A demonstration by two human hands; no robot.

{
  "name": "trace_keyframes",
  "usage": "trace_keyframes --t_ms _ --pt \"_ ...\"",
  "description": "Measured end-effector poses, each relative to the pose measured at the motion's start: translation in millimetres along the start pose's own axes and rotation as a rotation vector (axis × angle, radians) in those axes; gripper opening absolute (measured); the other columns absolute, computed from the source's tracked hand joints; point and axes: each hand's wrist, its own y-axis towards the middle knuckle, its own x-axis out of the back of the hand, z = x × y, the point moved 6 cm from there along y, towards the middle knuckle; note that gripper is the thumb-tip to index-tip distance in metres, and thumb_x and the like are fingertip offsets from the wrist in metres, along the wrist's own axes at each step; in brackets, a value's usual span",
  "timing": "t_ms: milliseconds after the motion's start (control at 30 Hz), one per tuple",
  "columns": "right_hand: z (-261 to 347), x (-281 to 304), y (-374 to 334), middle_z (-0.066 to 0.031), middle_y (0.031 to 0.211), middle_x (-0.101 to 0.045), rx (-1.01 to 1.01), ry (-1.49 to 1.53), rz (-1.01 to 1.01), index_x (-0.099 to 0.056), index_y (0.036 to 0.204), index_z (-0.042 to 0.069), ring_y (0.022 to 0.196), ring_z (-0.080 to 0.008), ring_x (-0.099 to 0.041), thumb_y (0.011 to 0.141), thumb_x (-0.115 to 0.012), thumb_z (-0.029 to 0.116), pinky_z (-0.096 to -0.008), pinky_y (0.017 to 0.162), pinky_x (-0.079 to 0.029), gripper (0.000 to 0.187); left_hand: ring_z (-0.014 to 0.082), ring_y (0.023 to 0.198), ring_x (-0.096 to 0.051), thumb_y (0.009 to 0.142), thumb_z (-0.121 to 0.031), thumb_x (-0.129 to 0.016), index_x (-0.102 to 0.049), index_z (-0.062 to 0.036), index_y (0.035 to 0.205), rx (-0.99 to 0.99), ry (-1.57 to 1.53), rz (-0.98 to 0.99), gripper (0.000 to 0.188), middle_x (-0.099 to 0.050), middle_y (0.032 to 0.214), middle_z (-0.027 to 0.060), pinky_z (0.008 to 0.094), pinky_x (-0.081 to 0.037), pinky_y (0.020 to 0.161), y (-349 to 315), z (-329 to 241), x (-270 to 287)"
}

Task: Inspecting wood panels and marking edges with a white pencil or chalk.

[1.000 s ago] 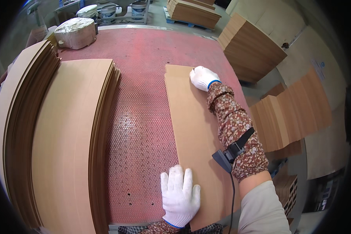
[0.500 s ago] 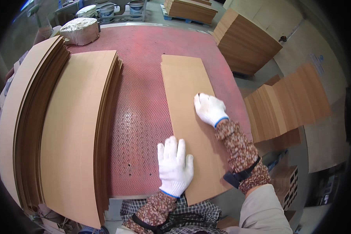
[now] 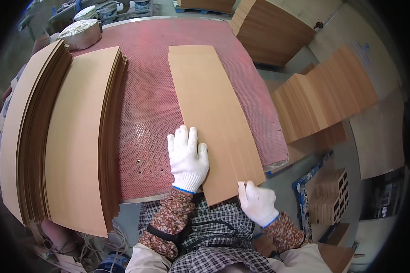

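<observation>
Two white-gloved hands work at a long brown board (image 3: pixel 214 104) on a pink table (image 3: pixel 143 91).
Two piles of boards, a near pile (image 3: pixel 79 136) and an outer pile (image 3: pixel 27 123), stand to the left, with a strip of pink between them and the brown board. A round silvery bundle (image 3: pixel 80 34) sits at the back left corner, and more stacked boards (image 3: pixel 323 95) stand off the right side. The left hand (image 3: pixel 187 157) lies flat on the board's left edge, fingers straight and only a little apart. The right hand (image 3: pixel 258 203) is curled at the board's near end, pinching a small pale-brown piece (image 3: pixel 241 184); I cannot tell what it is.
</observation>
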Motion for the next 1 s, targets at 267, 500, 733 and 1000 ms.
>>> trace_keyframes --t_ms 267,500,733,1000 --pt "13 -5 -50 -0.0090 0.056 -0.061 -0.163 0.180 0.043 -0.056 0.078 0.010 0.043 -0.0285 -0.061 0.103 -0.071 0.024 -0.0422 0.042 -0.046 0.032 0.0446 0.126 -0.057 0.089 -0.012 -0.072 -0.065 0.0079 0.131 0.010 -0.013 0.010 0.047 -0.060 0.138 0.0279 0.0556 -0.041 0.113 -3 3 -2" --pt "29 4 -30 -0.0059 0.053 -0.057 -0.077 0.180 -0.047 -0.056 0.080 0.010 0.042 -0.0244 -0.060 0.103 -0.072 0.024 -0.0383 0.041 -0.045 0.031 0.0462 0.130 -0.056 0.090 -0.012 -0.072 -0.064 0.0080 0.133 0.002 0.013 0.020 0.048 -0.060 0.140 0.0282 0.0574 -0.039 0.116 -7 3 -3" --pt "30 6 -17 -0.0044 0.048 -0.053 -0.080 0.129 -0.008 -0.053 0.079 0.012 0.038 -0.0247 -0.057 0.103 -0.071 0.024 -0.0389 0.039 -0.044 0.033 0.0477 0.130 -0.056 0.088 -0.012 -0.073 -0.064 0.0084 0.133 0.036 -0.019 0.052 0.049 -0.060 0.140 0.0299 0.0576 -0.040 0.116 -8 3 -3" --pt "10 -20 119 -0.0127 0.059 -0.067 -0.054 0.072 -0.012 -0.062 0.086 0.011 0.051 -0.0321 -0.069 0.108 -0.060 0.031 -0.0470 0.045 -0.051 0.030 0.0492 0.130 -0.057 0.088 -0.012 -0.073 -0.065 0.0098 0.132 0.036 -0.004 0.050 0.051 -0.060 0.139 0.0317 0.0611 -0.038 0.118 -9 1 -1"
